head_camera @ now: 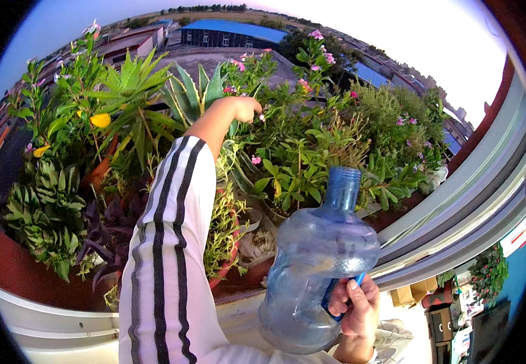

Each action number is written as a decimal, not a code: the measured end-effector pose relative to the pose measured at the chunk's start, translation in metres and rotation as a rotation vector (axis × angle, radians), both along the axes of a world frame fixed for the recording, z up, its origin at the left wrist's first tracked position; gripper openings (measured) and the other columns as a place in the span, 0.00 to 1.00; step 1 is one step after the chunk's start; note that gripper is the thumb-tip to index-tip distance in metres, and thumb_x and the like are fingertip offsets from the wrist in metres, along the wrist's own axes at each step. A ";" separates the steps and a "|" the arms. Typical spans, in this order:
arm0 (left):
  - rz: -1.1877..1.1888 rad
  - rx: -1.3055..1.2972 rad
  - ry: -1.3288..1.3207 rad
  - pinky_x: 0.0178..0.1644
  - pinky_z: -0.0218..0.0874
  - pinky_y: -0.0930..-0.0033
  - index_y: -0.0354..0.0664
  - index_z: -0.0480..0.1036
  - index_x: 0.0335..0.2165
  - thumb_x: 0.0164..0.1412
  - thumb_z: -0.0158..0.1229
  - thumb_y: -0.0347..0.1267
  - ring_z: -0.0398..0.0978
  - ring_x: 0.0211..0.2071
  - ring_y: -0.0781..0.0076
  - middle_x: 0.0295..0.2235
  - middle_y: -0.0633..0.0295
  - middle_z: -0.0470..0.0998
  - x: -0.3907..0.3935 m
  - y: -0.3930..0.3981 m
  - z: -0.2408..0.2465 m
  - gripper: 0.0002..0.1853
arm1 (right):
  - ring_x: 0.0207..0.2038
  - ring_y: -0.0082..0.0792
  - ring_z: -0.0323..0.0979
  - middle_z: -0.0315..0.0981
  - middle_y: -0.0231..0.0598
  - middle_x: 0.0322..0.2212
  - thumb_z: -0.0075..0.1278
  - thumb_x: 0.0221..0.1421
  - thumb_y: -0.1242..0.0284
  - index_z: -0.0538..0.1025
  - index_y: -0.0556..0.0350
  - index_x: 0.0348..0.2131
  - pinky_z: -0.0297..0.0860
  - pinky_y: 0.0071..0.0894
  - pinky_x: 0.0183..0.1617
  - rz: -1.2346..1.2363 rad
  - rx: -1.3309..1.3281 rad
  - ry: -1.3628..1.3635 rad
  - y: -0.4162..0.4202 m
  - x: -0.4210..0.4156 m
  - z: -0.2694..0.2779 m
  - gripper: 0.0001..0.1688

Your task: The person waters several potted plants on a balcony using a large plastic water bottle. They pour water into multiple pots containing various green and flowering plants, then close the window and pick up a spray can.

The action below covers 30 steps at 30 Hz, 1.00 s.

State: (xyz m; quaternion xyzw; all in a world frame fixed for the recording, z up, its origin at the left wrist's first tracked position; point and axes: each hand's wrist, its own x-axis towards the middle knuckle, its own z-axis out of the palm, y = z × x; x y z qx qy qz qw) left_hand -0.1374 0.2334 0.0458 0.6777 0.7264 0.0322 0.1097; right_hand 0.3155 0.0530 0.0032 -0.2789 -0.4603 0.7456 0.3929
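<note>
My right hand (356, 301) grips the blue handle of a large, see-through blue plastic water jug (317, 255). The jug's uncapped neck points away from me, and no water can be made out inside. Reaching out over the plants, my left hand (246, 109) is bent down at the wrist beside a variegated agave (201, 93) and leafy, pink-flowered plants (285, 102). Its fingers are partly curled, and whether they touch a stem is unclear. The white sleeve with black stripes (167, 245) covers part of the planting below it.
An aloe-like plant (133, 82), a purple-leaved plant (108, 232) and a succulent in a red pot (231, 259) crowd the reddish ledge (31, 268). A pale window frame (463, 191) curves along the right. Cardboard boxes (410, 293) stand indoors. Rooftops lie beyond the ledge.
</note>
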 end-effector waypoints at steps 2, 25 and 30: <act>-0.014 -0.011 0.014 0.47 0.60 0.62 0.43 0.65 0.50 0.44 0.57 0.26 0.69 0.45 0.56 0.44 0.51 0.71 0.002 0.002 -0.002 0.29 | 0.13 0.22 0.53 0.57 0.32 0.15 0.49 0.54 0.68 0.68 0.61 0.32 0.52 0.22 0.14 -0.011 0.010 -0.007 -0.001 0.001 -0.001 0.13; -0.116 0.028 -0.031 0.48 0.60 0.64 0.40 0.65 0.49 0.49 0.53 0.22 0.69 0.45 0.61 0.45 0.53 0.71 0.048 -0.081 0.039 0.25 | 0.13 0.18 0.52 0.57 0.28 0.16 0.46 0.56 0.67 0.68 0.58 0.33 0.51 0.20 0.14 -0.005 0.112 -0.017 -0.006 0.003 -0.003 0.12; -0.126 0.050 0.042 0.47 0.62 0.62 0.42 0.69 0.47 0.50 0.50 0.23 0.71 0.44 0.61 0.44 0.53 0.73 0.065 -0.084 0.021 0.22 | 0.15 0.20 0.53 0.58 0.31 0.17 0.47 0.56 0.69 0.68 0.58 0.33 0.52 0.20 0.16 0.069 0.080 0.029 -0.011 0.007 -0.005 0.10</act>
